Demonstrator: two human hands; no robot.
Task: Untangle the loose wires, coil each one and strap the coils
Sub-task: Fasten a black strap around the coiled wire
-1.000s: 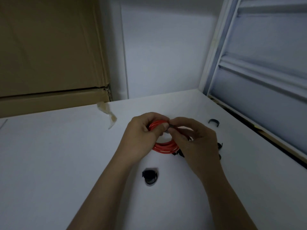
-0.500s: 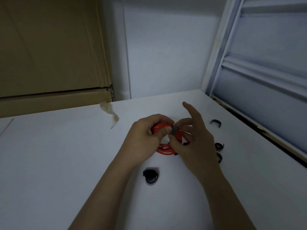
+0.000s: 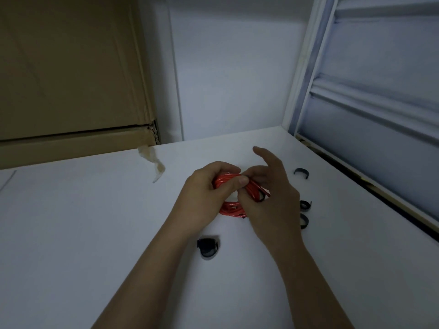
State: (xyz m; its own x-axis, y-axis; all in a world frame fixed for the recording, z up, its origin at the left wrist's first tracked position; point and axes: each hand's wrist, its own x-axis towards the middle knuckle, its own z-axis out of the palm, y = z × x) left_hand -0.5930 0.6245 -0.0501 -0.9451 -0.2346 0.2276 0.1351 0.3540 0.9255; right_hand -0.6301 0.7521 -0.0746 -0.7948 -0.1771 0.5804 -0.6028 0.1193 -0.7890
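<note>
At the centre of the frame a red wire coil (image 3: pixel 231 205) is gripped just above the white table (image 3: pixel 83 222) by the left hand (image 3: pixel 209 195), whose fingers are curled round its upper left part. A black strap (image 3: pixel 261 197) on the coil's right side is pinched by the right hand (image 3: pixel 273 205), the index finger held straight. Three loose straps (image 3: pixel 301 173) (image 3: pixel 305 205) (image 3: pixel 304 221) are seen at right, a black roll (image 3: pixel 207 248) below the hands, and a cardboard box (image 3: pixel 71 79) at upper left.
</note>
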